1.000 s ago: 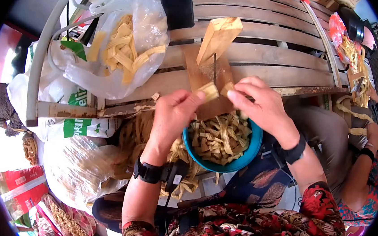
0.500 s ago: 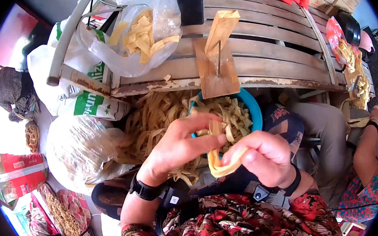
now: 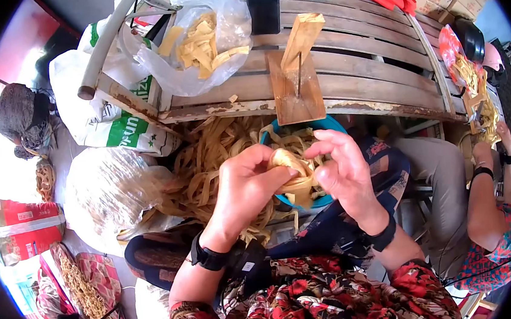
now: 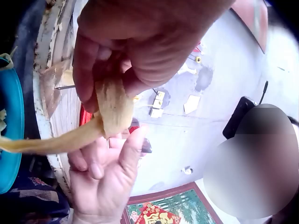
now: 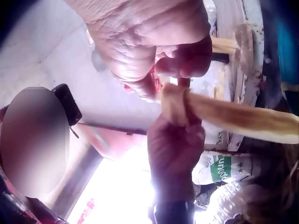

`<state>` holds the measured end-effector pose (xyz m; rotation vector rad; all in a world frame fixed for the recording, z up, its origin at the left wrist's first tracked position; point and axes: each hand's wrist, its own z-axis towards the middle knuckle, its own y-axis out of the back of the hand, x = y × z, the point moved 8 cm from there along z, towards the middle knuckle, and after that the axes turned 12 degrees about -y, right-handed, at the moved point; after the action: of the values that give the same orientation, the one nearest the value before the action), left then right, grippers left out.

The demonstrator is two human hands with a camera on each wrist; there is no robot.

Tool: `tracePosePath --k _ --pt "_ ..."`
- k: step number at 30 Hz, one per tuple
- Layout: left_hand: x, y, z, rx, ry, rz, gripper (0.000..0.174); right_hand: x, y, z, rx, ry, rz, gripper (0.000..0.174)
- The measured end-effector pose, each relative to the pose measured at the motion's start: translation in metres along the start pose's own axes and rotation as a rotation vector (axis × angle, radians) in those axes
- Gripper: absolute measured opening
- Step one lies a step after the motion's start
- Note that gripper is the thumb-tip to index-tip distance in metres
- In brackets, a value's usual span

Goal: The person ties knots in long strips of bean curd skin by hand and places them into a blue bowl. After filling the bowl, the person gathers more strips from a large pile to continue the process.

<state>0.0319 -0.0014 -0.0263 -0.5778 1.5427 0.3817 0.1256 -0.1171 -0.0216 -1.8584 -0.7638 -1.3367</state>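
My left hand (image 3: 243,188) pinches a pale yellow, pliable flat strip (image 3: 297,180), its end wound into a loop between thumb and fingers. In the left wrist view the strip (image 4: 114,107) has a long tail trailing toward the turquoise basin (image 4: 13,107). Just right of it is my right hand (image 3: 348,178), fingers loosely bent and spread, holding nothing. Beneath both hands the basin (image 3: 270,135) is partly hidden. Beyond it, on the slatted bench, stands a wooden board (image 3: 298,112) with an upright block (image 3: 304,37) and a thin metal spike (image 3: 299,73).
A heap of long yellow strips (image 3: 207,163) lies left of the basin. On the slatted bench (image 3: 369,73), an open plastic bag (image 3: 225,25) holds flat yellow pieces. Stuffed white sacks (image 3: 103,191) stand at left. Another person's arm (image 3: 483,200) works at the right.
Both hands moved from the spike at the bench edge back over the basin. The strip, stretched between both hands half a second ago, is now looped in the left; the right has let go.
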Motion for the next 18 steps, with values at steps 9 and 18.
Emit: tracePosePath --k 9,18 --pt "0.025 -0.025 -0.010 0.094 0.095 -0.522 0.023 -0.006 -0.019 -0.016 0.256 -0.375 0.595 0.045" --pt "0.018 -0.045 -0.027 0.297 0.322 -0.712 0.040 0.016 -0.010 -0.009 0.049 -0.054 0.050 0.039"
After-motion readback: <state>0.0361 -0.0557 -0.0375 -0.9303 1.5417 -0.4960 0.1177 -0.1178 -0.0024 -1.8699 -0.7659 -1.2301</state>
